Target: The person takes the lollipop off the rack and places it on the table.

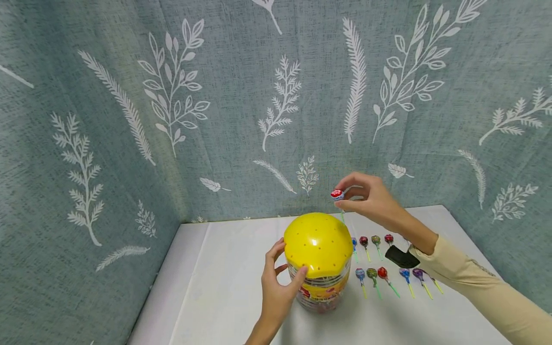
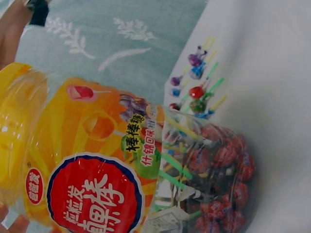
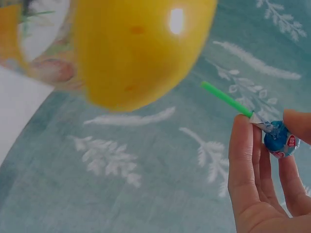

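Observation:
My left hand (image 1: 276,287) grips the side of a clear plastic jar (image 1: 321,291), thumb and fingers spread around it just under its yellow domed lid (image 1: 318,244). The jar stands upright on the table. In the left wrist view its orange printed label (image 2: 104,150) faces the camera, and red-wrapped lollipops (image 2: 226,155) lie inside at the bottom. Above and to the right of the lid, my right hand (image 1: 366,194) pinches a lollipop (image 3: 279,140) by its wrapped blue-and-red head. Its green stick (image 3: 226,99) points toward the lid in the right wrist view.
Right of the jar, lollipops lie on the white table (image 1: 224,287) in two rows, a back row (image 1: 376,241) and a front row (image 1: 382,274). The right forearm hides part of them. A black wrist device (image 1: 402,257) hangs over them. Leaf-patterned green curtains (image 1: 233,120) enclose the table.

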{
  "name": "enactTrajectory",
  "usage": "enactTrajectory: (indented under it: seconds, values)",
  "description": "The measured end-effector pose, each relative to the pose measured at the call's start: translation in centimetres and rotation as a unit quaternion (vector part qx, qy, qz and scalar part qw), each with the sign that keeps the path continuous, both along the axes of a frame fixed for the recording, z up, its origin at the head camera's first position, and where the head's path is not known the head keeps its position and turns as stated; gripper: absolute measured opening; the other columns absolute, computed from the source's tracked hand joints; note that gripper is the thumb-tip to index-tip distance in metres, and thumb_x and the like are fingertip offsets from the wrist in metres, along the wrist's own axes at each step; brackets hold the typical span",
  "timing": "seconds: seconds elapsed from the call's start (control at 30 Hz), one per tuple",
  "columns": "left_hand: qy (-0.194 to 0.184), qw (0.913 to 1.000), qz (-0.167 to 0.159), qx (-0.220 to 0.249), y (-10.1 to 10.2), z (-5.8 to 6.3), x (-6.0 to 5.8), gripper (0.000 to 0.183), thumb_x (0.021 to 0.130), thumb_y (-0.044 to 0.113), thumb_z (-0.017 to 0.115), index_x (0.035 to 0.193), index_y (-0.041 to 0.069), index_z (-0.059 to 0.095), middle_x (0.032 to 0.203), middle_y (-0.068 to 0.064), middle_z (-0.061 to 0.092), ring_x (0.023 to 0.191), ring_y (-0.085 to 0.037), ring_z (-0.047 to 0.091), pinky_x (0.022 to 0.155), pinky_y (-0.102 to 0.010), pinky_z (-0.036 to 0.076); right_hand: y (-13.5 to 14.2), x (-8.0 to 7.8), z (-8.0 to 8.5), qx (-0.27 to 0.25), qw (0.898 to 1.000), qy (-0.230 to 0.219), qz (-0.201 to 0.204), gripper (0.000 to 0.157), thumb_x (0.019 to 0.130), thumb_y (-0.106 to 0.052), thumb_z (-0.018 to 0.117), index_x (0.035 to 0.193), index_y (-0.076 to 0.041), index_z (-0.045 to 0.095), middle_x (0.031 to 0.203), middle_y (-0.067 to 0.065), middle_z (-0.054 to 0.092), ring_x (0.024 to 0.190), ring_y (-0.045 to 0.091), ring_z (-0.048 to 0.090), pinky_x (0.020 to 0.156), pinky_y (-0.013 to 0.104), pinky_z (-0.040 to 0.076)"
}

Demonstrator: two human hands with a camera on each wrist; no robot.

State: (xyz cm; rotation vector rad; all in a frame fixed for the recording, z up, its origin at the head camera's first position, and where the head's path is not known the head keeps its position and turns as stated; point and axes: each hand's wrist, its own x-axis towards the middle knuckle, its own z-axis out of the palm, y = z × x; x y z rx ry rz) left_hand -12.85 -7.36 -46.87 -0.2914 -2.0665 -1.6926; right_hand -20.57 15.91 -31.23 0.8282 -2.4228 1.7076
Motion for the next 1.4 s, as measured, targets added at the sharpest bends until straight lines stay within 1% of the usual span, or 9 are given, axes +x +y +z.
enactTrajectory:
  seconds: [0.23,0.37,0.53,0.77,0.97,1.13,1.23,1.33,1.4]
  values:
    - [-0.020,0.9998,-0.003,0.001,-0.1,0.2,0.1,0.057,0.082,0.026,0.074,0.131,0.022,0.045,0.141,0.004,0.043,0.124,-0.019,0.043,0.086,-0.047,0.047,3.1,0.9,-1.3,0.032,0.998,-0.004,-0.048,0.026,0.086,-0.014,0.070,0.108,-0.005,0.060,0.108,0.012,0.060,0.082,0.022,0.065,0.070,0.034,0.055]
    - [-0.020,0.9998,-0.003,0.000,-0.2,0.2,0.0,0.056,0.082,0.026,0.074,0.130,0.021,0.046,0.140,0.004,0.044,0.125,-0.020,0.043,0.086,-0.046,0.048,4.7,1.4,-1.6,0.050,0.996,-0.021,-0.075,0.028,0.086,-0.020,0.070,0.109,-0.007,0.060,0.106,0.013,0.063,0.080,0.024,0.065,0.069,0.034,0.054]
    - [-0.017,0.9998,-0.006,-0.001,-0.2,0.3,0.0,0.056,0.082,0.025,0.074,0.130,0.021,0.046,0.140,0.003,0.044,0.124,-0.021,0.043,0.086,-0.046,0.048,7.0,2.0,-2.5,0.066,0.993,-0.018,-0.096,0.028,0.087,-0.020,0.069,0.110,-0.008,0.060,0.104,0.009,0.064,0.080,0.020,0.066,0.067,0.032,0.054]
    - [-0.016,0.9998,-0.008,-0.002,-0.2,0.5,0.1,0.057,0.081,0.024,0.074,0.130,0.020,0.046,0.140,0.004,0.044,0.124,-0.020,0.043,0.085,-0.046,0.048,10.5,2.9,-4.9,0.066,0.991,-0.014,-0.117,0.025,0.087,-0.013,0.068,0.109,-0.004,0.060,0.100,-0.005,0.064,0.076,0.013,0.065,0.054,0.031,0.048]
    - [-0.005,0.9999,-0.011,-0.003,-0.4,0.5,0.1,0.057,0.081,0.023,0.074,0.131,0.020,0.046,0.140,0.003,0.045,0.123,-0.021,0.044,0.084,-0.047,0.049,13.3,3.4,-7.0,0.070,0.986,-0.036,-0.146,0.023,0.086,-0.012,0.069,0.106,-0.002,0.061,0.097,-0.012,0.065,0.074,0.012,0.065,0.059,0.028,0.051]
    - [-0.005,0.9999,-0.011,-0.003,-0.7,0.6,0.1,0.057,0.081,0.023,0.074,0.130,0.020,0.046,0.139,0.003,0.046,0.122,-0.021,0.045,0.083,-0.049,0.049,15.1,3.7,-9.0,0.103,0.975,-0.055,-0.187,0.027,0.086,-0.017,0.070,0.107,-0.003,0.062,0.090,-0.007,0.067,0.070,0.010,0.064,0.057,0.028,0.048]
    - [-0.006,0.9999,-0.013,-0.006,-0.7,0.6,0.0,0.057,0.081,0.023,0.074,0.130,0.020,0.046,0.139,0.004,0.046,0.122,-0.020,0.045,0.084,-0.047,0.049,16.0,4.0,-11.0,0.141,0.964,-0.020,-0.224,0.028,0.084,-0.018,0.072,0.106,-0.003,0.063,0.088,0.000,0.067,0.067,0.005,0.062,0.052,0.028,0.044]
    - [-0.006,0.9998,-0.018,-0.008,-0.8,0.5,0.0,0.057,0.081,0.023,0.075,0.130,0.020,0.046,0.139,0.004,0.046,0.122,-0.020,0.045,0.084,-0.046,0.050,17.0,4.1,-13.4,0.172,0.949,0.019,-0.265,0.026,0.081,-0.015,0.074,0.103,-0.003,0.065,0.087,0.004,0.065,0.066,-0.002,0.057,0.047,0.027,0.043]
    - [-0.005,0.9997,-0.022,-0.010,-0.8,0.5,-0.1,0.057,0.081,0.023,0.075,0.130,0.020,0.046,0.139,0.004,0.046,0.122,-0.020,0.045,0.084,-0.046,0.050,17.8,4.1,-15.2,0.185,0.939,0.029,-0.288,0.025,0.079,-0.012,0.075,0.101,-0.003,0.066,0.085,0.007,0.065,0.065,-0.005,0.054,0.047,0.026,0.043]
